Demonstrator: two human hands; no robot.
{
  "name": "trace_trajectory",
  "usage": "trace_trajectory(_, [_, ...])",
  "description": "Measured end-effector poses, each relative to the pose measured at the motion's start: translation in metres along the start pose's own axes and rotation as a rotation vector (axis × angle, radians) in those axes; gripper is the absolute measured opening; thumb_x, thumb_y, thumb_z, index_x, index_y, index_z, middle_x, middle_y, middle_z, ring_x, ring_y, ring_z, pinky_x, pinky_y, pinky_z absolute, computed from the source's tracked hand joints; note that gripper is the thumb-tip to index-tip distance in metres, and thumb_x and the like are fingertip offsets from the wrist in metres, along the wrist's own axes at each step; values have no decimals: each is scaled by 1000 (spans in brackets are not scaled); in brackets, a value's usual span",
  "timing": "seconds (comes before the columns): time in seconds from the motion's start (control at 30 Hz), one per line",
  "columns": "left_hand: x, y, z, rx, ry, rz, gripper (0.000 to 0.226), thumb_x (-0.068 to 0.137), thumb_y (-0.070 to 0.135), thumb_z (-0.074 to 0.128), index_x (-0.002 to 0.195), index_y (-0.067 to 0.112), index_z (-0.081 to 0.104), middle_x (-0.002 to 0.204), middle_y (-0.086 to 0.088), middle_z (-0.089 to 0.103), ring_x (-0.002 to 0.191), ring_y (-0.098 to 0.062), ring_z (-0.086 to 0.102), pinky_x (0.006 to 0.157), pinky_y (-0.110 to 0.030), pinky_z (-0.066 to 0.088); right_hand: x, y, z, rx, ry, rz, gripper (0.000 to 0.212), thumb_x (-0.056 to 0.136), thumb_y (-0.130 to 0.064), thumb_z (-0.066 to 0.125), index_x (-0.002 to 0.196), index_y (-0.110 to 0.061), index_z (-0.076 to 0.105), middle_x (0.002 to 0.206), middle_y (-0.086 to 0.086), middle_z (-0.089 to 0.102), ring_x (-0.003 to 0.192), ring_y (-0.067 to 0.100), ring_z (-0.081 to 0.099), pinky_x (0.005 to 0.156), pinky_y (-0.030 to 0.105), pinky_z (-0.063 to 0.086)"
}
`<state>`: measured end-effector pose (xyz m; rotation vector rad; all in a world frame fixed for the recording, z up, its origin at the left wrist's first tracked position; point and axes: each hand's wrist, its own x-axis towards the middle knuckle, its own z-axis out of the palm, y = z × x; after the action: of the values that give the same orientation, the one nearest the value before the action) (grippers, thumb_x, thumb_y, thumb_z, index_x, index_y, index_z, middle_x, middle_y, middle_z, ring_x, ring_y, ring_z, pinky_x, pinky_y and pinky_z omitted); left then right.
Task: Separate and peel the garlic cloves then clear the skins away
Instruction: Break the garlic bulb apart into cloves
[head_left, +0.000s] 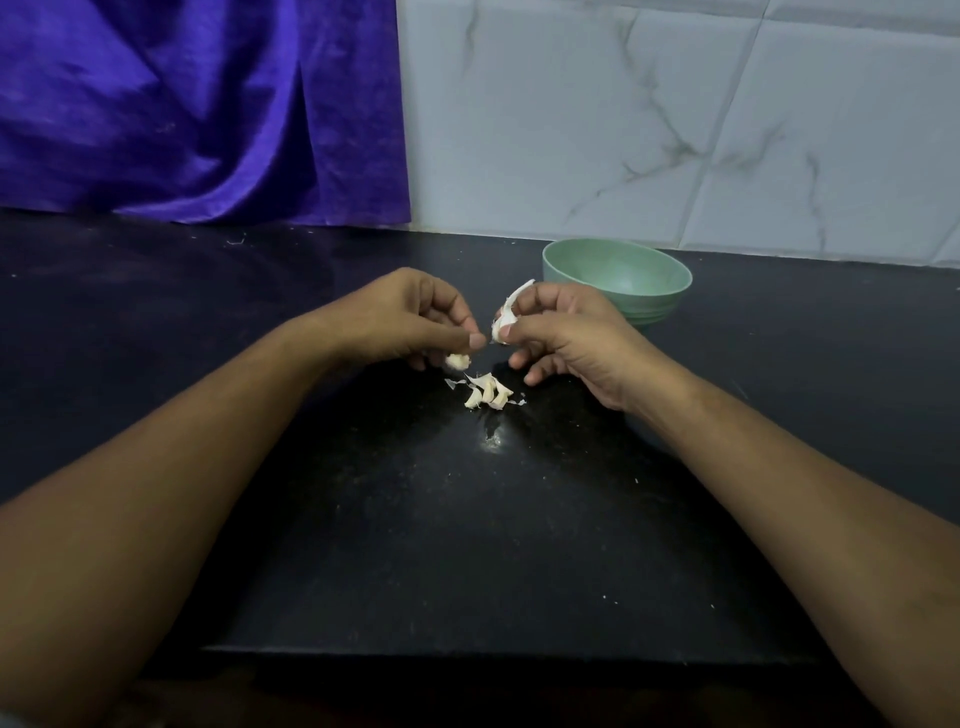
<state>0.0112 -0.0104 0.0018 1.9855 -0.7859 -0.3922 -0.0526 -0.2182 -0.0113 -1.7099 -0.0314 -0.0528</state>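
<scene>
Black counter (363, 519): dark stone flecked with pale crumbs; ran back to a marbled tile wall (675, 130).
Left hand (410, 317): hovered over the counter's middle, fingers curled, thumb and fingertips pinched on a small garlic clove (457, 361) tucked just beneath them.
Right hand (561, 332): raised just beside the left hand, not touching it; thumb and forefinger gripped a garlic piece (503, 319) with white papery skin standing up from it; lower fingers loosely bent.
Loose cloves (485, 392): lay in a tight cluster at the counter's middle, below the gap between the two hands, touching one another; could not tell peeled from unpeeled.
Skin scraps (451, 383): thin white flakes, lay just beside the cluster on its left and right.
Green bowl (623, 270): stood upright near the counter's back edge, right of centre, behind the right hand.
Purple cloth (197, 104): hung at the back left corner, hem touching the counter.
</scene>
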Motion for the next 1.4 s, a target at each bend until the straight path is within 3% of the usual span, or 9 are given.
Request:
trace_trajectory(0.2, [3,-2,8,-17,133,37,42,87,39,77,103,1,69,79,-6,72,67,-14,66,56,-25,54,-3,0,-5,82,-48,27,22,84,12,74,98,-5,69,91,16,72,68,20,72,60,28,62])
trace_trajectory(0.33, [6,-4,18,-154,144,64,38,86,32,78,108,3,69,88,-17,75,75,-19,72,59,-24,59,-3,2,-1,132,-31,-7,24,83,8,77,103,0,66,81,14,74,68,21,74,67,34,66])
trace_trajectory(0.5, [10,-7,25,-336,214,40,23,94,19,72,105,-1,69,81,-7,72,70,-13,71,57,-21,59,-4,1,3,80,-4,-43,28,88,-8,79,109,4,65,87,20,75,64,21,73,61,31,64])
trace_trajectory(0.6, [11,-7,28,-384,255,36,22,93,19,74,102,0,70,83,-9,73,70,-13,71,59,-22,60,-4,0,3,85,-5,-47,33,86,-7,80,112,5,64,95,25,75,68,23,74,63,32,65])
trace_trajectory(0.8, [12,-6,32,-529,263,25,9,96,14,72,102,8,74,84,-4,74,74,-9,70,69,-23,62,-4,-2,3,168,22,-58,28,87,-3,78,109,5,64,84,17,77,72,22,76,68,32,65])
trace_trajectory(0.93, [12,-6,32,-572,268,18,17,93,12,74,108,5,74,90,-6,74,77,-12,71,74,-26,64,-4,-2,4,213,35,-55,21,90,-3,75,107,3,64,89,18,77,73,22,77,65,30,64])
trace_trajectory(1.1, [12,-5,31,-531,308,16,16,89,6,76,105,5,74,85,-7,76,75,-14,73,72,-28,64,-3,-2,5,199,17,-12,26,93,-5,72,115,5,63,92,15,78,75,21,77,69,31,64])
trace_trajectory(1.27, [11,-4,29,-451,218,47,37,83,3,80,118,4,71,101,-15,72,84,-21,72,70,-26,64,-3,-4,3,233,16,29,16,95,-6,70,108,-1,62,87,13,77,72,21,77,68,31,65])
trace_trajectory(1.4, [11,-5,30,-272,232,98,29,85,1,81,112,8,71,96,-18,69,77,-22,71,70,-29,64,-3,-6,6,196,20,44,17,93,-5,72,105,-4,60,82,13,77,67,22,76,64,30,64])
